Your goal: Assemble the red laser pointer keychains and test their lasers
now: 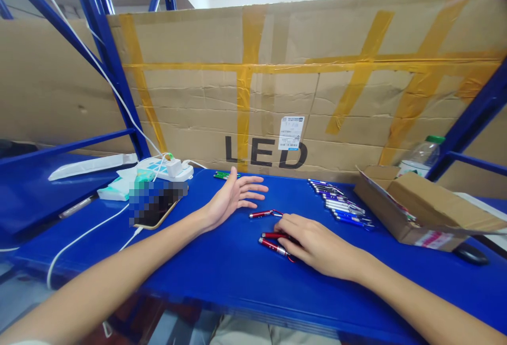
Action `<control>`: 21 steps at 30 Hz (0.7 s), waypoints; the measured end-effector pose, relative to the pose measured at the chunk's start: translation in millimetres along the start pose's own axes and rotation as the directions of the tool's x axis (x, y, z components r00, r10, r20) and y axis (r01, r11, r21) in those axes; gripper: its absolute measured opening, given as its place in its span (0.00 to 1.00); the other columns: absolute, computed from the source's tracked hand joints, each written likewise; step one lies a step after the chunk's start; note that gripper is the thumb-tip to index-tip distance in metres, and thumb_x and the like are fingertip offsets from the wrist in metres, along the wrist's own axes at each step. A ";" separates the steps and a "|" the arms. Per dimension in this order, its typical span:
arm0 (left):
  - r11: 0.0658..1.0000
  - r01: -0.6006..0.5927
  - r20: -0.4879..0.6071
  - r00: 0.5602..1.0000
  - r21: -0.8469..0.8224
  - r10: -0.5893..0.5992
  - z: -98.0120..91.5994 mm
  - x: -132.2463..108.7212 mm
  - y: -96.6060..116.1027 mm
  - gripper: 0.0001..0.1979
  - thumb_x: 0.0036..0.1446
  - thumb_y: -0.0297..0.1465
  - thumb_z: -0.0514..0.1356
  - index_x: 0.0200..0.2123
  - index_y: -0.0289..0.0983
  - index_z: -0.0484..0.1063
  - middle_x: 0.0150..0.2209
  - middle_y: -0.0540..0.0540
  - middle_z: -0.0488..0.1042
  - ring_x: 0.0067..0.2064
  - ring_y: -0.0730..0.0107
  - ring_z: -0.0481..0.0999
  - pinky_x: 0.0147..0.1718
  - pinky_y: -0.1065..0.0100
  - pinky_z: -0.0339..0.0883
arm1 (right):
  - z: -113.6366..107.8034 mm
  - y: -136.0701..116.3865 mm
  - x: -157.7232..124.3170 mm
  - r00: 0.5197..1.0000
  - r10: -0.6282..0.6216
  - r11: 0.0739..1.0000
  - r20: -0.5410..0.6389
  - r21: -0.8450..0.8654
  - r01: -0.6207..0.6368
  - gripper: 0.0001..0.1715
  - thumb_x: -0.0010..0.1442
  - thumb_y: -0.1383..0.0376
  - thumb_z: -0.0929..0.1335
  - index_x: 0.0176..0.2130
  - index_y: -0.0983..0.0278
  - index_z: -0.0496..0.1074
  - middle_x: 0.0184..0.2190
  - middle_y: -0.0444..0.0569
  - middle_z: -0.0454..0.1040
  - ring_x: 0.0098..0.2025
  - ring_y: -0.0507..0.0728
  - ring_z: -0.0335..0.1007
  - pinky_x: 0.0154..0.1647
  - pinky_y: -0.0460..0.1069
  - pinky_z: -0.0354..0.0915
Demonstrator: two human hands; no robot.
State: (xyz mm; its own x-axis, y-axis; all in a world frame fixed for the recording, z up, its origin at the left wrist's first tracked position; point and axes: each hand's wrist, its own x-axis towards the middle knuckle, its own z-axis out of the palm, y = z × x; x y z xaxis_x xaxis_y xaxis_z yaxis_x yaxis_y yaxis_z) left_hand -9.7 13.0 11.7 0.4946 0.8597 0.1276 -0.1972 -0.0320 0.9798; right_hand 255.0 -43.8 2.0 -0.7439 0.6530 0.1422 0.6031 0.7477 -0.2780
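My left hand (pixel 232 197) is held above the blue table, fingers spread and nothing in it. Behind it lie green pen-shaped penlights (pixel 222 175). My right hand (pixel 307 239) rests low over the tabletop with its fingers curled and its thumb below them. Between thumb and fingers sits a red penlight (pixel 270 235), its far end hidden by the hand. Another red penlight (pixel 273 246) with a silver section lies just in front of the thumb. A third red penlight (pixel 260 214), with a red cord, lies between my two hands, close to my right fingertips.
Several purple, silver and blue penlights (pixel 340 205) lie in a row to the right. Beyond them are an open cardboard box (pixel 412 223), a black mouse (pixel 471 253) and a bottle (pixel 423 155). Leftward are a phone (pixel 158 207), cables and a power strip (pixel 174 168). A large carton (pixel 198 102) stands behind.
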 end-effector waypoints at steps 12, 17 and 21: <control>1.000 -0.010 0.019 1.000 0.009 0.009 -0.3 -0.5 -2.6 0.44 0.69 0.66 0.42 0.62 0.37 0.74 0.63 0.32 0.77 0.62 0.45 0.76 0.56 0.52 0.69 | 1.5 4.1 5.6 0.998 0.062 0.995 -0.033 0.086 -0.059 0.31 0.81 0.50 0.56 0.75 0.55 0.62 0.75 0.54 0.63 0.74 0.67 0.56 0.73 0.70 0.55; 1.000 -0.011 0.023 1.000 0.012 0.011 -0.5 -0.2 -3.3 0.44 0.69 0.66 0.42 0.62 0.37 0.74 0.62 0.32 0.77 0.61 0.45 0.76 0.56 0.52 0.69 | 2.4 10.5 7.8 0.992 0.124 0.989 0.032 0.078 -0.126 0.34 0.81 0.46 0.54 0.76 0.53 0.61 0.76 0.50 0.63 0.77 0.69 0.50 0.75 0.72 0.48; 1.000 -0.003 0.009 1.000 0.014 0.002 1.9 -0.6 -2.3 0.44 0.69 0.66 0.42 0.62 0.37 0.74 0.62 0.32 0.77 0.61 0.45 0.76 0.55 0.53 0.69 | -1.6 10.7 7.3 0.992 0.099 0.995 -0.080 -0.021 -0.101 0.27 0.81 0.51 0.59 0.67 0.56 0.73 0.65 0.54 0.76 0.68 0.69 0.62 0.68 0.68 0.58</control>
State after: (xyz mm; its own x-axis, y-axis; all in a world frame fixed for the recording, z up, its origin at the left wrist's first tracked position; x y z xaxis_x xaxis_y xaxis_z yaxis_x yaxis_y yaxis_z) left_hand -7.9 11.7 9.7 0.5018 0.8549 0.1314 -0.1867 -0.0413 0.9815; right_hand 256.4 -30.8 1.6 -0.6549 0.7317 0.1890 0.6815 0.6799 -0.2707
